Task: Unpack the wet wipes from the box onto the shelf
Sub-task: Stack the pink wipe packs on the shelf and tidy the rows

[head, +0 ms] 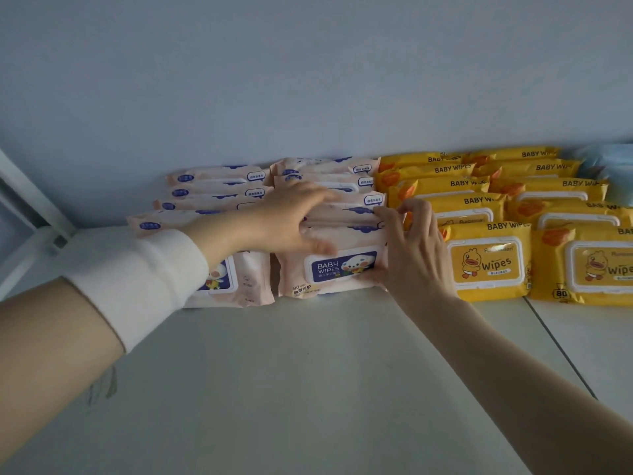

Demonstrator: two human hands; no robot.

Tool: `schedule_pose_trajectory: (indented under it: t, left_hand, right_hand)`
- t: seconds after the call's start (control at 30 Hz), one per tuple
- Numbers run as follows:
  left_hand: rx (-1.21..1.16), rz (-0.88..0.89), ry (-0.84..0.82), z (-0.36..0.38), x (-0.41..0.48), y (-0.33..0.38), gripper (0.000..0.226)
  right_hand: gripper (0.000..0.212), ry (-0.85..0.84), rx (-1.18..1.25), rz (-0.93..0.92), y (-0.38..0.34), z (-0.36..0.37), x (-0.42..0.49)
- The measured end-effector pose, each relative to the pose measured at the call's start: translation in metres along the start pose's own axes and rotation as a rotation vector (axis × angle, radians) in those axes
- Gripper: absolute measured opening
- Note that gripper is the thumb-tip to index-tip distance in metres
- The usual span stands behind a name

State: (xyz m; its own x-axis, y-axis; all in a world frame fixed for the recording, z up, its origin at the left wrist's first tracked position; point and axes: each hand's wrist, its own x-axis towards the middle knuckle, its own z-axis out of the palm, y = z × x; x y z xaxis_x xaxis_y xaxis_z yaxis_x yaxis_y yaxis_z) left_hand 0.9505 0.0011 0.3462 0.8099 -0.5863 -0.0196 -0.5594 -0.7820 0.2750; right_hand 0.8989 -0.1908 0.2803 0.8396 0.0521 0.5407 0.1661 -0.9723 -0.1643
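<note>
White shelf [308, 371] boards are running away from the camera toward a pale wall [308, 80]. Both forearms are reaching in over the bare front of it, the left one wearing a white cuff [137, 279].

The right hand [414, 255] is gripping the right end of the front pink pack [342, 269], with the thumb curled under its lower corner and the fingers hooked over its upper corner. The left hand [291, 217] is lying across the top of the same pack with fingers stretched out fairly straight, motion-blurred, and the thumb pressing on the pack's face.

This pack is leaning at the head of the right-hand of two pink rows [219, 193]. Just beside it on the right, two rows of yellow packs [486, 262] are leaning back toward the wall. Farthest right, blue packs [609, 162] are showing at the edge.
</note>
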Motion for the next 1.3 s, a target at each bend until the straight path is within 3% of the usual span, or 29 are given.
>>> schedule_pose_trajectory:
  t: [0.07,0.23,0.37,0.53,0.73,0.83,1.1,1.3]
  left_hand:
    - [-0.228,-0.081,0.111,-0.008,0.013,-0.004,0.058]
    - [-0.002,-0.158,0.013,-0.012,0.049,-0.017,0.037]
    - [-0.018,-0.168,-0.052,-0.011,0.062,-0.024,0.035]
    - [-0.062,-0.153,-0.014,-0.006,0.069,-0.028,0.014]
    - [-0.206,-0.135,0.130,0.000,0.064,-0.033,0.026]
    - [-0.237,-0.115,0.168,-0.002,0.063,-0.030,0.027]
    - [-0.222,-0.022,0.274,0.004,0.057,-0.027,0.010]
    - [-0.221,0.056,0.220,0.003,0.055,-0.016,0.015]
  right_hand:
    - [0.093,-0.013,-0.006,0.006,-0.002,0.000,0.001]
    - [0.095,0.007,-0.039,-0.012,0.000,0.000,-0.002]
    - [0.094,0.012,-0.052,-0.014,-0.001,0.000,-0.004]
    - [0.086,0.006,-0.019,-0.003,-0.001,0.001,-0.005]
    - [0.083,-0.037,-0.074,0.036,-0.006,0.001,-0.002]
    - [0.071,-0.056,-0.132,0.078,-0.013,0.000,0.002]
    - [0.067,-0.143,-0.227,0.075,-0.017,-0.012,0.005]
    - [0.063,-0.307,-0.257,-0.002,-0.016,-0.023,0.017]
